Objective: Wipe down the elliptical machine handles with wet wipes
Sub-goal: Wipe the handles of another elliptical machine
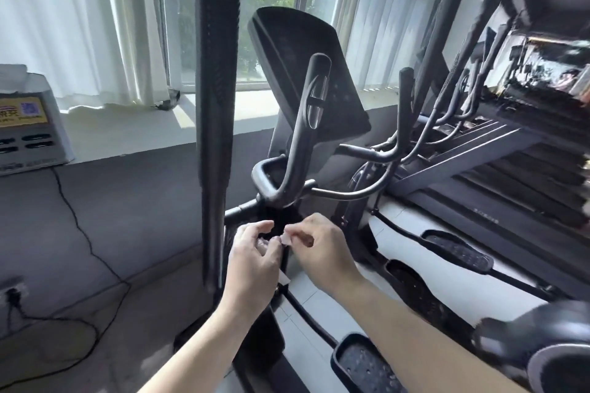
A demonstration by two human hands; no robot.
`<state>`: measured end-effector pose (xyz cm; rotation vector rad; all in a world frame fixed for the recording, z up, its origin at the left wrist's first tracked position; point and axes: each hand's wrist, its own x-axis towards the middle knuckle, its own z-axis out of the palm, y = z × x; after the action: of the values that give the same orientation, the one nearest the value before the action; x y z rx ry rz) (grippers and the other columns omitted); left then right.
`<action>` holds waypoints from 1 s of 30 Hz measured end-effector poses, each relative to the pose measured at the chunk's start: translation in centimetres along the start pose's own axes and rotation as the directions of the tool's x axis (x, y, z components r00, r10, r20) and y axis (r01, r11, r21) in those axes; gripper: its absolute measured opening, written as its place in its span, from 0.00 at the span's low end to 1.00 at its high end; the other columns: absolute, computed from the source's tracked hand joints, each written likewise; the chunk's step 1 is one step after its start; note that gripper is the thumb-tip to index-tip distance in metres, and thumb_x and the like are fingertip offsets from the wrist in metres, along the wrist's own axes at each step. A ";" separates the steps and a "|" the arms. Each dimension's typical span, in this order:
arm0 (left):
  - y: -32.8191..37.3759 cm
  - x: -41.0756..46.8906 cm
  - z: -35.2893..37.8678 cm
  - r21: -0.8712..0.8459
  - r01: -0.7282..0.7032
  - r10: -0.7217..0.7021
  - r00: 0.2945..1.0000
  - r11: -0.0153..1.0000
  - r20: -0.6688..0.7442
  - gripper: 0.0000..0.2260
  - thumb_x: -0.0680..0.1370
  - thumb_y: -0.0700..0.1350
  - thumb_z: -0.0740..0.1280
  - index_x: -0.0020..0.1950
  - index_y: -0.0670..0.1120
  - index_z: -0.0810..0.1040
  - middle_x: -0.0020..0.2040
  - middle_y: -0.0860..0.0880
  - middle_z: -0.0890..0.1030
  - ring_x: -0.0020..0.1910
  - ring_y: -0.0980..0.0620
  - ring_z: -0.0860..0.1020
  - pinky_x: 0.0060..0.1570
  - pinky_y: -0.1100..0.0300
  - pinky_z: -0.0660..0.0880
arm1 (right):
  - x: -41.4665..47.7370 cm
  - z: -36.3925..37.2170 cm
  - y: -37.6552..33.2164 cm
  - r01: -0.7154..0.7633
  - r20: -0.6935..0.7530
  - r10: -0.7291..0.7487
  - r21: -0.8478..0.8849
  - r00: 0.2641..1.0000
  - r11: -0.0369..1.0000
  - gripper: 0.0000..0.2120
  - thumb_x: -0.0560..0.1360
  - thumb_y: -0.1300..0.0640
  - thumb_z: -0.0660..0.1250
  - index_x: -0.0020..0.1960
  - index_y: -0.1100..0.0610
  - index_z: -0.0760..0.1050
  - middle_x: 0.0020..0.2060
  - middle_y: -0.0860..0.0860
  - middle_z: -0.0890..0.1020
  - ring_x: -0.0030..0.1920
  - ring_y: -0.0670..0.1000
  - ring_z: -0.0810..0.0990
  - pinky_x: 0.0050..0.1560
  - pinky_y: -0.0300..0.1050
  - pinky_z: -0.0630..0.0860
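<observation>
Between the fingers of the left hand and the right hand, one small wet wipe is pinched, mostly hidden and blurred.

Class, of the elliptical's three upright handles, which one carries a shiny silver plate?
The curved middle handle, in front of the console; the tall left pole and the right handle are plain black.

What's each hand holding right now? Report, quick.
Left hand: gripping the wet wipe packet.
Right hand: pinching the same packet's edge.
</observation>
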<state>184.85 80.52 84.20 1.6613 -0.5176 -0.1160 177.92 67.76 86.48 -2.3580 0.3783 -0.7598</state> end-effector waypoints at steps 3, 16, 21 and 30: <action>-1.2 -0.8 -0.1 -0.038 0.119 -0.115 0.989 0.992 0.098 0.12 0.80 0.43 0.65 0.62 0.51 0.79 0.60 0.54 0.78 0.52 0.61 0.79 0.53 0.66 0.73 | -2.1 0.1 0.3 -0.212 0.025 0.212 0.208 0.977 0.955 0.08 0.80 0.64 0.69 0.51 0.53 0.85 0.47 0.48 0.83 0.44 0.44 0.85 0.45 0.38 0.82; -1.4 -5.4 4.2 -0.163 0.345 -0.215 0.824 0.924 0.524 0.21 0.80 0.33 0.66 0.70 0.47 0.70 0.56 0.45 0.81 0.51 0.53 0.85 0.47 0.60 0.81 | -10.6 -1.9 1.9 -0.511 0.087 0.538 0.468 0.838 0.721 0.09 0.81 0.54 0.71 0.59 0.55 0.82 0.53 0.53 0.86 0.53 0.51 0.86 0.52 0.49 0.85; -1.4 -9.4 8.8 0.027 0.171 -0.140 0.696 0.985 0.704 0.19 0.83 0.35 0.63 0.74 0.45 0.70 0.57 0.52 0.82 0.44 0.75 0.79 0.44 0.77 0.73 | -16.8 -5.6 4.6 -0.603 0.046 0.721 0.586 0.692 0.541 0.09 0.80 0.56 0.72 0.59 0.58 0.82 0.50 0.56 0.88 0.50 0.55 0.88 0.53 0.49 0.85; 0.1 -23.0 21.8 0.101 -0.127 -0.059 0.298 0.987 0.953 0.10 0.84 0.46 0.63 0.63 0.45 0.78 0.52 0.52 0.86 0.51 0.59 0.83 0.50 0.64 0.79 | -33.8 -15.3 9.9 -0.510 -0.112 0.904 0.793 0.414 0.332 0.10 0.81 0.61 0.69 0.57 0.67 0.81 0.51 0.63 0.86 0.54 0.60 0.86 0.58 0.56 0.83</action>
<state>156.30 69.72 75.62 1.5737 -1.5268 -1.1564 141.12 67.67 75.47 -0.9752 1.1640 -0.8634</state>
